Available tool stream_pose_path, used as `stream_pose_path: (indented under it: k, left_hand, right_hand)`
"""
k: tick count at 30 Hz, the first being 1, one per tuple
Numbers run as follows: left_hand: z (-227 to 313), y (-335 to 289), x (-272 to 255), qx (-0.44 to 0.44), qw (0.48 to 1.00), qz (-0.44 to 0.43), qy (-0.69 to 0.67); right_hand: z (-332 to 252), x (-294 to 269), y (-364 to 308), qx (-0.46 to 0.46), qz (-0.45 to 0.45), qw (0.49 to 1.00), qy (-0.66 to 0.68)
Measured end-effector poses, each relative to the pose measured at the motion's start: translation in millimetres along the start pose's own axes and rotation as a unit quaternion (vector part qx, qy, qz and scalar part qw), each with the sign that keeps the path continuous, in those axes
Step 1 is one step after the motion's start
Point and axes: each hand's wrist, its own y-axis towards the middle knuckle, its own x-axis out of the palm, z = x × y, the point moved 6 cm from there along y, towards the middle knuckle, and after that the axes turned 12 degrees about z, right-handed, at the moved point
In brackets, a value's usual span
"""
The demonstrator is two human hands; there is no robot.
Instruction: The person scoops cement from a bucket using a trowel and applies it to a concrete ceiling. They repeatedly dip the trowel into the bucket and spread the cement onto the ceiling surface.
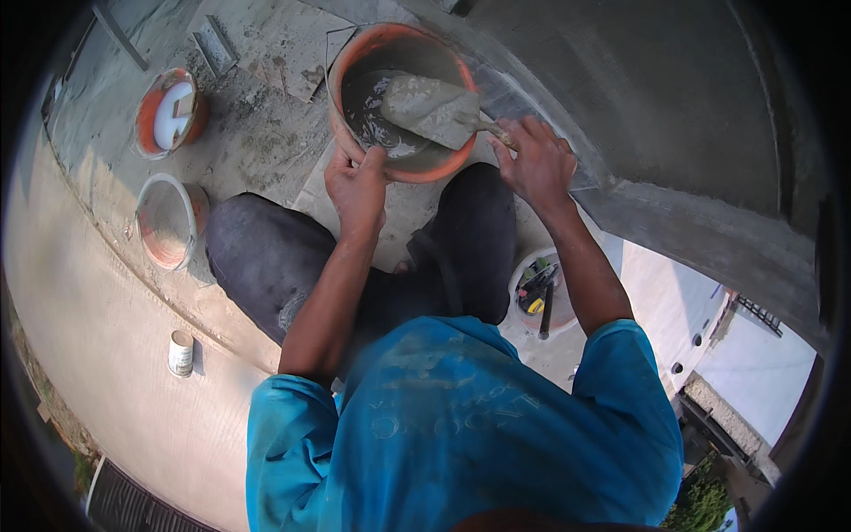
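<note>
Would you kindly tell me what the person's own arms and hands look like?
The left hand and right hand wear no gloves, and no watch or bracelet shows at either wrist. Loose, short blue sleeves leave the forearms bare.

Glossy wet mortar, plastic bucket.

right hand is covering the handle end of the trowel | wet grey mix is hiding the bottom of the orange bucket | tools are overlapping, too jumbled to tell | blue T-shirt is running off the lower edge
</note>
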Motion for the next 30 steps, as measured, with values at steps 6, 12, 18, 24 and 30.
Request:
stream_pose_path:
  k: [6, 12, 18, 24, 30]
  left_hand:
    - [4, 0, -11, -0.022, 0.999, 0.045, 0.013]
    - [2, 7, -12, -0.014, 0.999, 0.022, 0.024]
    - [8, 7, -2, -0.023, 1.000, -0.001, 0.002]
    - [9, 0, 11, -0.031, 0.999, -0.006, 0.013]
    - [12, -5, 5, -0.040, 0.999, 0.008, -0.003]
  right_hand:
    - [27, -21, 49, 0.046, -0.116, 0.977, 0.175]
    - [134, 37, 118, 0.161, -0.156, 0.951, 0.215]
    - [115, -101, 155, 0.152, -0.004, 0.986, 0.065]
    - [91, -30, 85, 0.139, -0.072, 0.985, -0.070]
    - [91, 51, 76, 0.224, -0.112, 0.968, -0.029]
